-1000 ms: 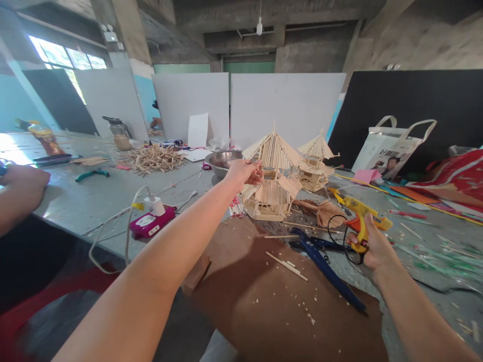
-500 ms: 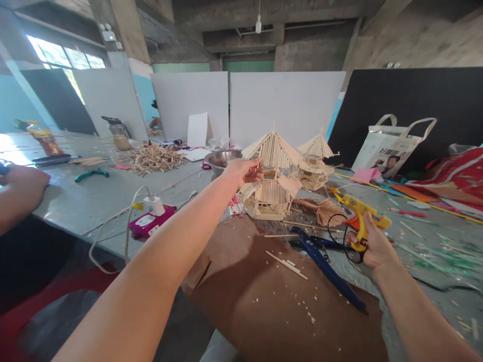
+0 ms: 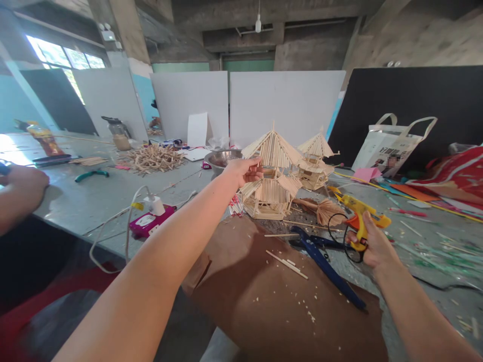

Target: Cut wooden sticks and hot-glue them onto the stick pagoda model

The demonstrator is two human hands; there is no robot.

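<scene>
My left hand (image 3: 244, 172) reaches forward to the left side of a model pavilion (image 3: 267, 196) made of thin wooden sticks. Its fingers are pinched at the edge of the pointed upper roof; their tips are partly hidden. The pavilion stands upright, with a second tier of roof panels below. In my right hand (image 3: 373, 246) is a yellow hot glue gun (image 3: 358, 213), its nozzle pointing up and left, apart from the pavilion. Below the gun lie blue-handled cutters (image 3: 324, 264). Several short sticks (image 3: 287, 264) rest on a brown sheet (image 3: 279, 306) in front of me.
A second stick pavilion (image 3: 315, 161) and a metal bowl (image 3: 222, 160) stand behind. Left are a purple power strip (image 3: 151, 221) with a white cable, a stick pile (image 3: 156, 160), green-handled pliers (image 3: 91, 174) and another person's hand (image 3: 26, 186). A white bag (image 3: 388, 148) stands right.
</scene>
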